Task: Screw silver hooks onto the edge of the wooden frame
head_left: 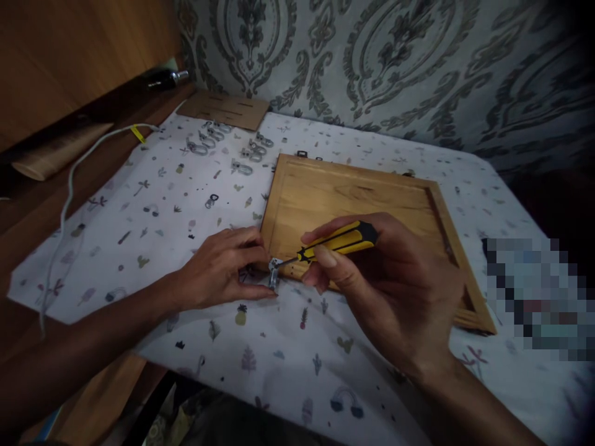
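Note:
My right hand point(395, 291) grips a yellow and black screwdriver point(341, 240). Its shaft points left and down, with the tip on a small metal hinge point(273, 272) at the near left corner of a framed wooden panel point(334, 192). Thumb and fingers of my left hand point(227, 266) close around that hinge and steady it against the panel's corner. The panel lies flat on the table, its raised rim showing along the right side. Whether a screw sits under the tip is too small to make out.
Several metal hinge pieces point(253, 148) lie beyond the panel's left side, near a brown cardboard sheet point(225, 110). A single small metal part point(212, 201) rests nearer. A white cable point(69, 192) runs along the table's left edge. At the right lies a blurred-out object point(539, 297).

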The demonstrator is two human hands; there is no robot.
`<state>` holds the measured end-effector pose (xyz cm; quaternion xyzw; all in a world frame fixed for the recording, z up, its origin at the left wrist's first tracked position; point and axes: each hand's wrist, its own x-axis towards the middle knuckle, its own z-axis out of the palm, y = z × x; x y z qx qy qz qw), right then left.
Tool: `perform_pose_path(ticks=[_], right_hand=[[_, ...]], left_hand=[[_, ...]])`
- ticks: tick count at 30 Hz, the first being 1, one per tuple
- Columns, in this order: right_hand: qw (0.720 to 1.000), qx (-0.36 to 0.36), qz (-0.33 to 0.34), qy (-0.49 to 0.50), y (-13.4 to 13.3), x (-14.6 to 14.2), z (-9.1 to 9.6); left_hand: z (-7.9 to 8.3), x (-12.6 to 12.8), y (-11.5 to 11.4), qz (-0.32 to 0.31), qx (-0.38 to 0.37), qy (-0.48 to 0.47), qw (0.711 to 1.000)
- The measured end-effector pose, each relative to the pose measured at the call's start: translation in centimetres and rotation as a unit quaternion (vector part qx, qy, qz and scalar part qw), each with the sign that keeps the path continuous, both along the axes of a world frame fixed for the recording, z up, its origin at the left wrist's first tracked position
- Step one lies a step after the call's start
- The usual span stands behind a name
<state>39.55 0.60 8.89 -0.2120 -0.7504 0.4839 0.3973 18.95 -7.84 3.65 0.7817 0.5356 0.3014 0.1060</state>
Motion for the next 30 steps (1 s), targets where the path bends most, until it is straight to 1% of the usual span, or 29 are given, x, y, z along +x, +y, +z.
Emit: perform_pose_path(ticks=[3,6,10,15,21,25,30], right_hand=[[1.000,-0.028,-0.010,0.003,-0.2,-0.2,0.2],[0.998,-0.063,-0.005,0.008,0.0,-0.5,0.3],[0.993,-0.107,0.038,0.021,0.7,-0.6,0.6],[0.989,-0.107,0.101,0.017,1.6,-0.5,0.8],[0.984,-0.156,0.076,0.047,2.4,-1.4,1.1],[0.981,-0.157,0.104,0.039,3.0,-1.9,1.4],[0.977,-0.130,0.167,0.014,3.3,-1.7,1.8]], left_hand=[[-0.1,0.0,0.0,0.000,0.001,0.000,1.000],[-0.3,0.0,0.0,-0.002,0.006,-0.003,1.000],[-0.4,-0.1,0.0,-0.001,0.014,-0.001,1.000],[-0.2,-0.1,0.0,-0.004,0.014,0.000,1.000],[-0.5,-0.3,0.0,-0.002,0.020,0.002,1.000],[-0.7,-0.3,0.0,0.001,0.023,0.006,1.000],[-0.8,-0.3,0.0,0.009,0.020,0.003,1.000]])
